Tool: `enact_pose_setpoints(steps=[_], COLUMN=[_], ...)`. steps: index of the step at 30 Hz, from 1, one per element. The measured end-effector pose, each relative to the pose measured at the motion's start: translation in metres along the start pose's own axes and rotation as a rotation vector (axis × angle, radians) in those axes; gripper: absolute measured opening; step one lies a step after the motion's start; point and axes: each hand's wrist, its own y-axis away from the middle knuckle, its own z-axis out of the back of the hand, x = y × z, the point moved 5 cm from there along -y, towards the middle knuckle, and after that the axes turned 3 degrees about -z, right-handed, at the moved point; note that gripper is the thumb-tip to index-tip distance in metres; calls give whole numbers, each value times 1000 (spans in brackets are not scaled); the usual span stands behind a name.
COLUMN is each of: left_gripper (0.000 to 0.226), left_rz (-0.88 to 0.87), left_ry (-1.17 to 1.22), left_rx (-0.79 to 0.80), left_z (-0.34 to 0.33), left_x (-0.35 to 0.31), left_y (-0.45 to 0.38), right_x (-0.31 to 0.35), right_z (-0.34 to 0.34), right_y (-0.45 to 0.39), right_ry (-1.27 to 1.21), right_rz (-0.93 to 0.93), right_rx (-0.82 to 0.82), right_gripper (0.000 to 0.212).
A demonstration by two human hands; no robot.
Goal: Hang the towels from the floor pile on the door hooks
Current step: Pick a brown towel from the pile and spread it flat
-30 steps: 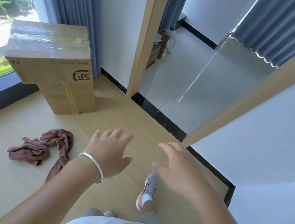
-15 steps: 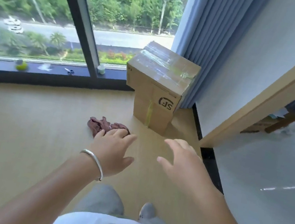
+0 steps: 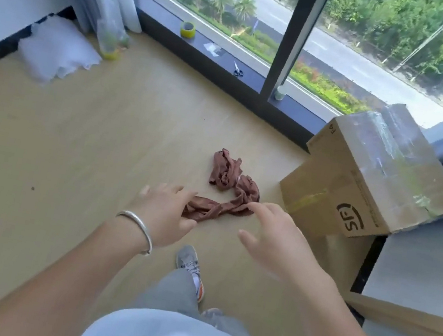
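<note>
Both hands, the left hand (image 3: 161, 216) and right hand (image 3: 276, 236), are reaching with fingers spread and holding nothing toward the crumpled brown towel (image 3: 225, 189) lying on the floor (image 3: 68, 155) at frame centre, probably to gather it.

Bright daylight pours in through the window (image 3: 354, 43) beyond the hands, washing the floor (image 3: 68, 155) evenly with only faint shadows. Glare shines on the taped box (image 3: 375, 177) right of the right hand (image 3: 275, 242). Fingertips look motion-blurred; wide-angle edges bend.
</note>
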Motion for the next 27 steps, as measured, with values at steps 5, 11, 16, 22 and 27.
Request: enact_pose_setpoints(steps=[5,11,16,22,27], left_gripper=[58,64,66,72,71], left_rz=[161,318,439,534,613], left_ry=[135,200,258,326,424], left_rx=[3,66,27,82,51], left_z=[-16,-75,-153,-294,-411], left_x=[63,132,188,233,272], left_y=[-35,-90,-150,-235,-295], right_x=[29,54,57,29,-12], right_z=[-8,-57,-133,-268,-385], right_y=[-76,-179,-281,-397,-476], right_ry=[162,329,491,717,723], right_rz=[106,275,425,581,646], right_rx=[97,222,317,435,494], right_gripper=[54,57,67,52,45])
